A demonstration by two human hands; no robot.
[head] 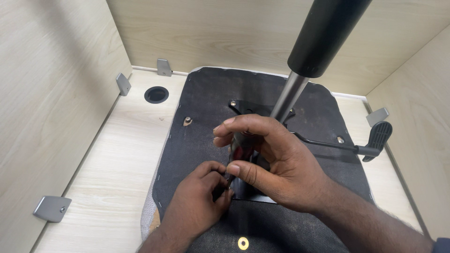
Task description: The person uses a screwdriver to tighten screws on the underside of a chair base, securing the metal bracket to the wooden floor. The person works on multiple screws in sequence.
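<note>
Down on the pale wooden desk, an office chair seat lies upside down, so its black underside and mounting plate face up for work. Left hand sits low near the seat's front, fingers pinched together around a small part, likely a screw, though it is hidden. Right hand curls its fingers round a dark-handled tool, steadying it upright. Beyond rises the gas lift post; the adjusting lever sticks out right.

One cam, head-worn, looks steeply down & fwd, close over an upturned chair seat on a desk; side panels frame left, right, back.
</note>
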